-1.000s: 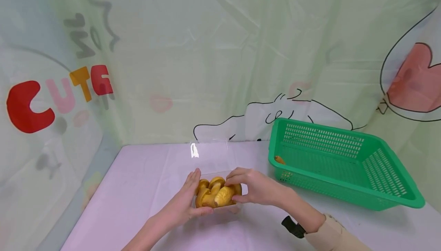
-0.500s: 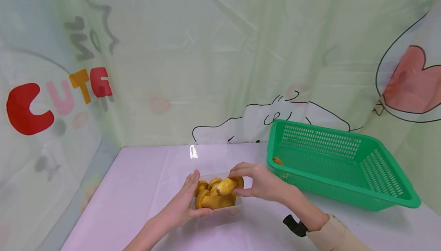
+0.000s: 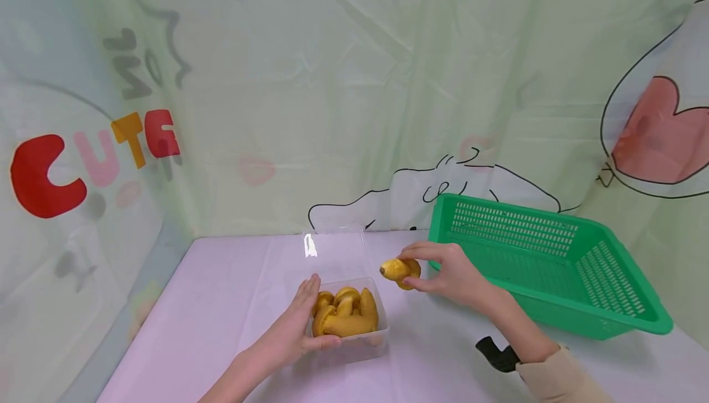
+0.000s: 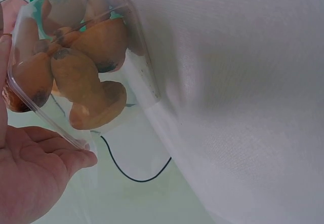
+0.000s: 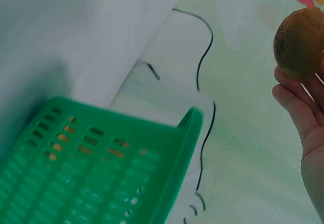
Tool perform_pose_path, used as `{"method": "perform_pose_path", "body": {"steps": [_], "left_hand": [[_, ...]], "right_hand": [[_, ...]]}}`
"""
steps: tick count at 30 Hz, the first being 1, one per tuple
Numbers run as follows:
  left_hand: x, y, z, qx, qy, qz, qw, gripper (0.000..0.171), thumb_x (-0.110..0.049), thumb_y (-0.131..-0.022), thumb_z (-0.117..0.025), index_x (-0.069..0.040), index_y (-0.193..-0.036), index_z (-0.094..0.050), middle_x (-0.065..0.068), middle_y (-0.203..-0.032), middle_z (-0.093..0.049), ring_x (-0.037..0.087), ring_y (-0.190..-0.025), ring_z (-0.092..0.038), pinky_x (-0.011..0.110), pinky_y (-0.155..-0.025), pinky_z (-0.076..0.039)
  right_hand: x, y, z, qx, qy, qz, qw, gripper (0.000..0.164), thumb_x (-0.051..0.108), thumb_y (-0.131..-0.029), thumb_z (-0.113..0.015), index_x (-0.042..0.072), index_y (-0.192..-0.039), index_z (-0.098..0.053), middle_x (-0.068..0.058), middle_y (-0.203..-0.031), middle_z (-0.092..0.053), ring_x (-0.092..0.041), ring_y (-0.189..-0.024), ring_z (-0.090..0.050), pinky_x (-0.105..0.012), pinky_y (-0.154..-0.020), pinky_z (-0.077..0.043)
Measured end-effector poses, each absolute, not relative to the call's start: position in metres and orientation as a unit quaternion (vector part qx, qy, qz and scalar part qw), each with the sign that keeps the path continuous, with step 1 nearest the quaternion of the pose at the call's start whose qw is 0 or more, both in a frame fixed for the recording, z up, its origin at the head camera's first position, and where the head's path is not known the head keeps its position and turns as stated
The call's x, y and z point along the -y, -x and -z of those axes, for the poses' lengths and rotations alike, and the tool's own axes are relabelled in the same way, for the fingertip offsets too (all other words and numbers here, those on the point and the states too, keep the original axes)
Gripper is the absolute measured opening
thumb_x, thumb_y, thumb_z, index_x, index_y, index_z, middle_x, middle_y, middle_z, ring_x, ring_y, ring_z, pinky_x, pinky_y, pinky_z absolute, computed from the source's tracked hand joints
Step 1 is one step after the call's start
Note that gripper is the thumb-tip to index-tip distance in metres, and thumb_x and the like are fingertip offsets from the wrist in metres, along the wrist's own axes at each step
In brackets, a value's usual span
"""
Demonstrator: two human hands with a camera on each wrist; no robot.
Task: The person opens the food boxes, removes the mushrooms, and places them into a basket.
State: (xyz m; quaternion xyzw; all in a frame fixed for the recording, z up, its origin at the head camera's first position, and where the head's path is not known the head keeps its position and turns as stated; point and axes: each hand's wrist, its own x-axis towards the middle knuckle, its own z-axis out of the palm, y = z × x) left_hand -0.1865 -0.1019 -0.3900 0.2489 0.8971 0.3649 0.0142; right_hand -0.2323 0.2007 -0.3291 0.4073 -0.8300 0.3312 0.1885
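Note:
My right hand (image 3: 445,271) pinches a yellow-brown mushroom (image 3: 394,269) between thumb and fingers, above the table between the plastic box and the green basket. In the right wrist view the rounded cap of this mushroom (image 5: 298,44) sits at the fingertips. My left hand (image 3: 290,329) lies along the near-left corner of the clear plastic box (image 3: 376,341), fingers straight up its left side and thumb along its front. Several mushrooms (image 3: 349,326) lie packed in the box. Through its clear wall the left wrist view shows these mushrooms (image 4: 76,74) too.
The green perforated basket (image 3: 554,304) stands on the right, and brownish pieces show through its slots in the right wrist view. A clear lid (image 3: 335,246) stands up behind the box. A printed curtain (image 3: 277,83) hangs behind the table (image 3: 221,280).
My right hand has lifted a mushroom out of the plastic box and carried it right and up, toward the basket. My left hand has stayed at the box.

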Motion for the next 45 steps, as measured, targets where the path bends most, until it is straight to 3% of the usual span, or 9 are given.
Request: {"method": "perform_pose_path", "body": {"steps": [5,13,15,22,36,45], "left_hand": [[0.102,0.185,0.389,-0.897,-0.245,-0.368,0.019,0.107,-0.046,-0.075,-0.07,0.004,-0.146,-0.008,0.019,-0.151,-0.007,0.034,-0.137,-0.003,0.051,-0.107,-0.014],[0.102,0.186,0.388,-0.901,-0.242,-0.36,0.018,0.106,-0.044,-0.075,-0.071,0.005,-0.146,-0.008,0.019,-0.151,-0.006,0.033,-0.138,-0.002,0.05,-0.107,-0.013],[0.103,0.186,0.388,-0.902,-0.242,-0.357,0.017,0.106,-0.045,-0.075,-0.071,0.005,-0.145,-0.008,0.019,-0.151,-0.006,0.032,-0.138,-0.003,0.05,-0.107,-0.013],[0.104,0.185,0.388,-0.902,-0.241,-0.357,0.017,0.106,-0.045,-0.075,-0.071,0.005,-0.145,-0.008,0.02,-0.151,-0.007,0.034,-0.137,-0.004,0.05,-0.107,-0.014],[0.102,0.187,0.389,-0.902,-0.245,-0.356,0.012,0.105,-0.042,-0.076,-0.072,0.005,-0.145,-0.009,0.018,-0.151,-0.007,0.033,-0.138,-0.003,0.05,-0.107,-0.015],[0.101,0.186,0.39,-0.899,-0.245,-0.362,0.018,0.105,-0.042,-0.076,-0.072,0.005,-0.146,-0.008,0.019,-0.151,-0.007,0.034,-0.137,-0.003,0.051,-0.107,-0.014]], "right_hand": [[-0.223,0.234,0.328,0.855,-0.346,-0.326,0.209,0.03,0.008,-0.069,-0.081,0.011,-0.098,-0.071,0.007,-0.096,-0.066,-0.01,-0.088,-0.059,-0.03,-0.072,-0.053],[-0.257,0.246,0.329,0.874,-0.271,-0.33,0.231,0.03,0.005,-0.071,-0.079,0.004,-0.099,-0.07,-0.004,-0.098,-0.066,-0.018,-0.092,-0.061,-0.013,-0.081,-0.046],[-0.263,0.248,0.33,0.881,-0.251,-0.328,0.231,0.029,0.005,-0.072,-0.079,0.003,-0.099,-0.069,-0.006,-0.098,-0.066,-0.021,-0.092,-0.061,-0.016,-0.081,-0.047],[-0.277,0.251,0.335,0.898,-0.198,-0.314,0.238,0.03,0.009,-0.076,-0.077,-0.001,-0.102,-0.067,-0.013,-0.099,-0.066,-0.029,-0.091,-0.061,-0.045,-0.081,-0.049],[-0.289,0.252,0.346,0.92,-0.18,-0.265,0.226,0.029,0.003,-0.076,-0.075,-0.005,-0.102,-0.066,-0.02,-0.1,-0.064,-0.038,-0.094,-0.058,-0.055,-0.08,-0.047],[-0.29,0.25,0.349,0.916,-0.183,-0.253,0.253,0.027,0.004,-0.076,-0.074,-0.002,-0.102,-0.067,-0.019,-0.101,-0.065,-0.039,-0.097,-0.058,-0.054,-0.078,-0.048]]}}
